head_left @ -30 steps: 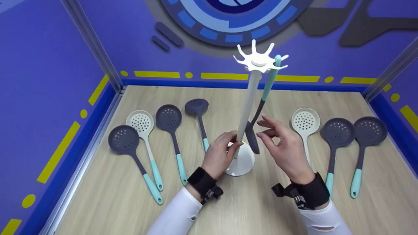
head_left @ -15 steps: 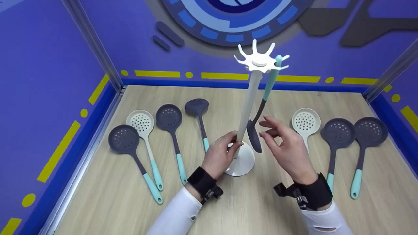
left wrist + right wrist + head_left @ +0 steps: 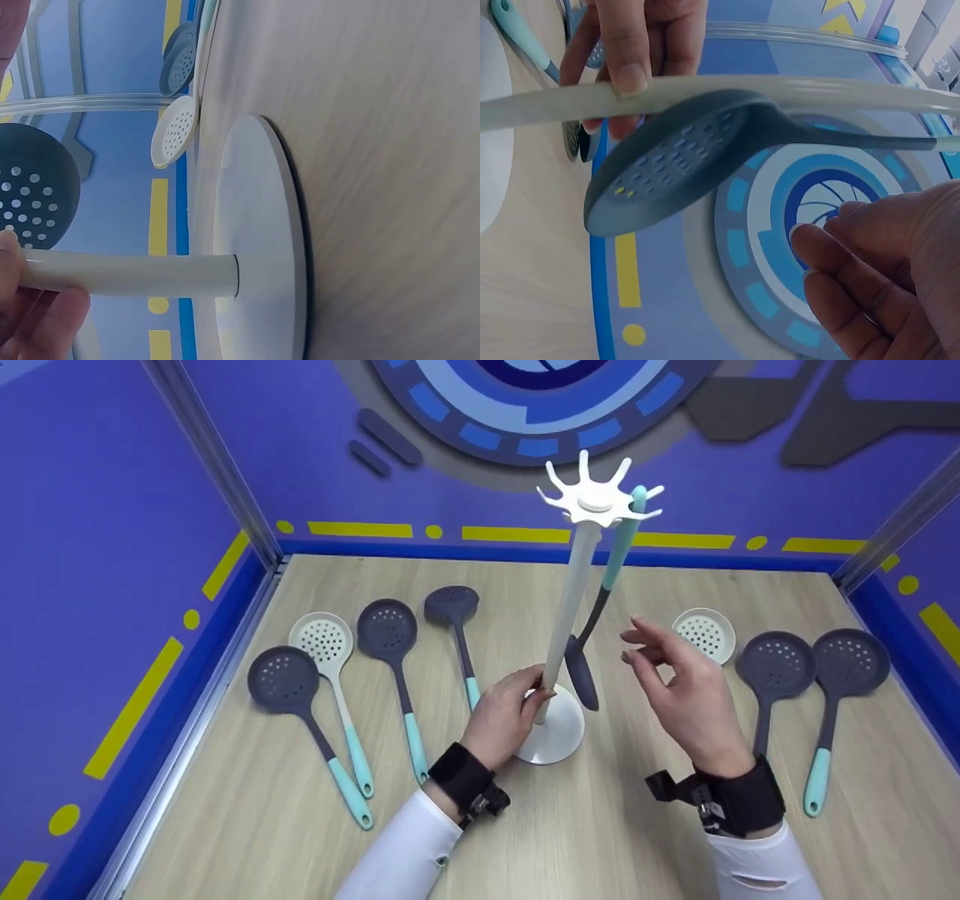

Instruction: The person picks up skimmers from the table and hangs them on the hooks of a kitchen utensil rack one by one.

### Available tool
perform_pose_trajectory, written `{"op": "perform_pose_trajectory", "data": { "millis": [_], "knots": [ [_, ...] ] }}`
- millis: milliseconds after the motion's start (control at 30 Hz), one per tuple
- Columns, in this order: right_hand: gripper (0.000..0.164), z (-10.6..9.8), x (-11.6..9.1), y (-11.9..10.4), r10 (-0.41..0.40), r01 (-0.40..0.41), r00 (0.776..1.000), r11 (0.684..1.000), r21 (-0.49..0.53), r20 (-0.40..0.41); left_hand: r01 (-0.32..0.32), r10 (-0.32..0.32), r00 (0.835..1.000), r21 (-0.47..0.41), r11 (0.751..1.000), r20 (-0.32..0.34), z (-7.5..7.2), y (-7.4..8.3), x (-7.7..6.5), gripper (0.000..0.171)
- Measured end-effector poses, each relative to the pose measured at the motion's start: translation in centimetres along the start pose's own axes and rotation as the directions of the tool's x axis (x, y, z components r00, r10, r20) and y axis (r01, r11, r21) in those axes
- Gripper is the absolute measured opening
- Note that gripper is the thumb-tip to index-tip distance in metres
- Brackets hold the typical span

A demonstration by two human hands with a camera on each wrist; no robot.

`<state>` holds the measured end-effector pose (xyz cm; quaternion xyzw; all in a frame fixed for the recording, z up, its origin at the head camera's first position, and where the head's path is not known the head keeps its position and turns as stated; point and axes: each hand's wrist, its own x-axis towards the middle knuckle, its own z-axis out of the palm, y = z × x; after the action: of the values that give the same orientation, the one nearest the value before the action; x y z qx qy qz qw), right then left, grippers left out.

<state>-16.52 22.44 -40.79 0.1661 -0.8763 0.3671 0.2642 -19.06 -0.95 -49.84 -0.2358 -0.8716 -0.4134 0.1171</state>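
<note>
- Currently, closest to the near edge of the table (image 3: 585, 825), the left hand (image 3: 504, 712) is pinching the white stand (image 3: 573, 592) low on its pole, thumb against fingers, apparently steadying it.
- The right hand (image 3: 686, 694) is drawing away towards the right edge, holding nothing; its fingers are loosely bent, with a gap showing between them and the thumb.
- Around mid-table, the stand's round base (image 3: 562, 739) is resting flat.
- The hung skimmer (image 3: 742, 124) is hanging by its mint handle from a prong of the crown (image 3: 596, 499), its dark head dangling beside the pole; whether they are touching, I cannot tell.
- It is staying up as the right hand is leaving, so the stand is probably bearing it alone, and this hanging is looking done.
- Towards the left edge, two dark skimmers (image 3: 313, 730) and a pale skimmer (image 3: 339, 697) are lying.
- Towards the right edge, two more dark ones (image 3: 831, 718) are lying beside another pale one (image 3: 705, 635), whose handle the right hand is now hiding.
- Nearest the far edge, a face-down skimmer (image 3: 463, 646) is lying left of the stand.
</note>
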Motion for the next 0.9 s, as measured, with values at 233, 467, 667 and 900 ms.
{"op": "perform_pose_trajectory", "data": {
  "millis": [233, 467, 667, 900],
  "knots": [
    [0.045, -1.2, 0.3, 1.0, -0.009, 0.007, 0.999, 0.998, -0.066, -0.038, -0.029, 0.029, 0.999, 0.012, 1.0, -0.024, 0.0, 0.0, 0.0, 0.024],
    [0.042, -2.6, 0.4, 2.5, 0.001, -0.012, 0.997, 0.991, -0.135, -0.081, -0.035, 0.036, 0.999, 0.028, 0.999, -0.034, 0.0, 0.0, -0.1, 0.024],
    [0.038, -3.5, 0.4, 4.1, 0.018, -0.038, 0.993, 0.985, -0.169, -0.116, -0.044, 0.044, 0.998, 0.017, 0.999, -0.035, 0.1, -0.1, -0.1, 0.023],
    [0.038, -3.8, 0.4, 5.8, 0.075, -0.096, 0.99, 0.977, -0.19, -0.116, -0.054, 0.055, 0.997, 0.017, 0.998, -0.048, 0.0, -0.1, -0.1, 0.021]
  ]
}}
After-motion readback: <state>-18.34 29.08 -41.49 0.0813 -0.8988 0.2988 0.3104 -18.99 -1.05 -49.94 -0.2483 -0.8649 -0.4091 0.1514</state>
